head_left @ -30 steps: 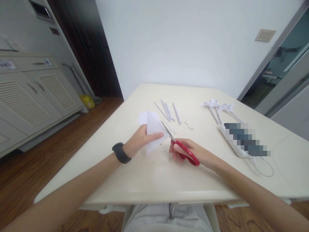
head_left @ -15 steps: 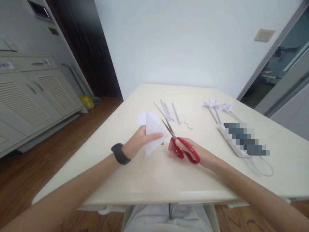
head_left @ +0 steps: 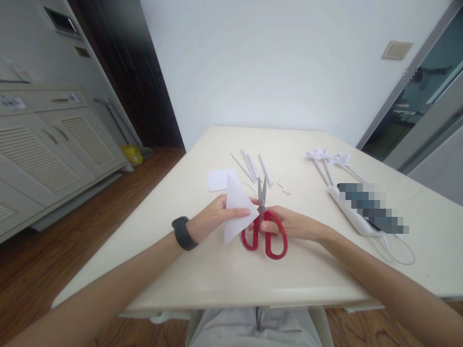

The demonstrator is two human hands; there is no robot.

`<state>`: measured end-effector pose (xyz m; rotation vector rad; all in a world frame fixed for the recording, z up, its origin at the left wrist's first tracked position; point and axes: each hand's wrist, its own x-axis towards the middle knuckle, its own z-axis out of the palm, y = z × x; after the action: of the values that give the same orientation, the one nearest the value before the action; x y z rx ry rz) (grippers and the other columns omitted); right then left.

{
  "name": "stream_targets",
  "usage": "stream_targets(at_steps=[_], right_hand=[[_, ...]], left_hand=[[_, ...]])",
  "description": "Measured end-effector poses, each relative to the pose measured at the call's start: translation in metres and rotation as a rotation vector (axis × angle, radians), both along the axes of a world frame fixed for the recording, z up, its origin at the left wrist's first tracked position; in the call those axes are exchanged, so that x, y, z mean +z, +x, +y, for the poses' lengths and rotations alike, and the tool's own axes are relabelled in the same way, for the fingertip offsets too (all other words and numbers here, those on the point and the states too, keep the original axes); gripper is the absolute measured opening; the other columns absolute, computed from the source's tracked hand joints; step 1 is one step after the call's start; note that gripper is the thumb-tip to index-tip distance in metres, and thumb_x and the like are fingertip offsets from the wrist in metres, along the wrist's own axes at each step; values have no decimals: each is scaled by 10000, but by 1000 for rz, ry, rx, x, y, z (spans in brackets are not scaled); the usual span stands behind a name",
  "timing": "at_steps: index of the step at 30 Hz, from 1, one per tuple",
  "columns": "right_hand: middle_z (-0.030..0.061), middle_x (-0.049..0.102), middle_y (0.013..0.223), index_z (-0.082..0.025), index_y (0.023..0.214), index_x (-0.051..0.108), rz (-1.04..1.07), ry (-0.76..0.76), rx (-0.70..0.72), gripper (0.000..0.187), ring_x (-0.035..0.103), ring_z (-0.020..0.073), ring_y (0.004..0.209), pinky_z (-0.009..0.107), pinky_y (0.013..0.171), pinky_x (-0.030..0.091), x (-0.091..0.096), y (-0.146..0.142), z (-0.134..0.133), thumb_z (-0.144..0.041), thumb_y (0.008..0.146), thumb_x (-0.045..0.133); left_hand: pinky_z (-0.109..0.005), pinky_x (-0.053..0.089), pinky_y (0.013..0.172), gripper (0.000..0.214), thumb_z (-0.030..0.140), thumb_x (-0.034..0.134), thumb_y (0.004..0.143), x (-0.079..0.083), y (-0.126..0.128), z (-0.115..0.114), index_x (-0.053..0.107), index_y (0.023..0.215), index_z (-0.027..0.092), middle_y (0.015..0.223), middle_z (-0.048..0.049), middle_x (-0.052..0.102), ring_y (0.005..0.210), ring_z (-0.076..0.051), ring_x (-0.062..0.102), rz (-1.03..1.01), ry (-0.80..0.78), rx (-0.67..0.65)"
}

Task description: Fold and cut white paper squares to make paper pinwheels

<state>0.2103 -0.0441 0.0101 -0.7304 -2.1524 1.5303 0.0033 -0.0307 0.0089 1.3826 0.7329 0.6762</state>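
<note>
A white sheet of paper folded to a triangle (head_left: 237, 219) is pinched in my left hand (head_left: 217, 214), the thumb lying across its front. My right hand (head_left: 289, 222) grips red-handled scissors (head_left: 277, 250) with the blades pointing away from me and slightly parted. The triangle's right corner lies close to the scissors' pivot; whether it touches them I cannot tell. Behind the triangle, more white paper (head_left: 219, 180) lies flat on the table. Some of my right fingers are hidden behind the scissors.
Several rolled paper sticks (head_left: 250, 165) lie beyond my hands, with small white scraps (head_left: 284, 188) near them. To the right are paper flowers on stems (head_left: 321, 155) and a white power strip (head_left: 350, 212) with a cord, beside a blurred-out object. The table (head_left: 173, 284) meets the wall at the back.
The scissors have turned more upright, and their handles have spread apart. My left hand has brought the folded paper slightly right and toward me, nearer the scissors.
</note>
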Motion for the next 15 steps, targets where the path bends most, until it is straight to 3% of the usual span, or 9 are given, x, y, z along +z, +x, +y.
stream_targets(at_steps=[2, 9, 13, 15], right_hand=[[22, 568, 855, -163, 920, 572, -9, 6, 17, 274, 511, 162, 820, 272, 743, 421, -1, 1, 4, -417, 836, 515], [15, 554, 723, -148, 793, 572, -154, 53, -228, 373, 474, 136, 638, 256, 591, 391, -11, -3, 14, -517, 790, 518], [-14, 504, 575, -144, 735, 539, -209, 25, -125, 384, 426, 96, 493, 232, 489, 345, -4, 3, 19, -508, 827, 458], [-6, 533, 604, -153, 737, 541, -250, 29, -100, 332, 474, 107, 525, 236, 509, 369, 4, 11, 14, -469, 823, 489]], left_hand=[[-326, 469, 771, 430, 276, 630, 755, -1, 1, 1, 556, 1167, 177, 944, -83, 679, 857, -218, 625, -19, -27, -13], [-304, 459, 778, 279, 268, 626, 763, -7, 1, 8, 621, 1004, 127, 956, -99, 667, 840, -190, 610, -111, -30, 123], [-293, 457, 740, 205, 259, 640, 742, -3, -3, 12, 638, 899, 126, 887, -75, 667, 772, -176, 598, -161, -19, 229], [-278, 452, 714, 197, 246, 646, 733, -1, -5, 14, 641, 888, 126, 881, -69, 661, 760, -169, 586, -172, 3, 255]])
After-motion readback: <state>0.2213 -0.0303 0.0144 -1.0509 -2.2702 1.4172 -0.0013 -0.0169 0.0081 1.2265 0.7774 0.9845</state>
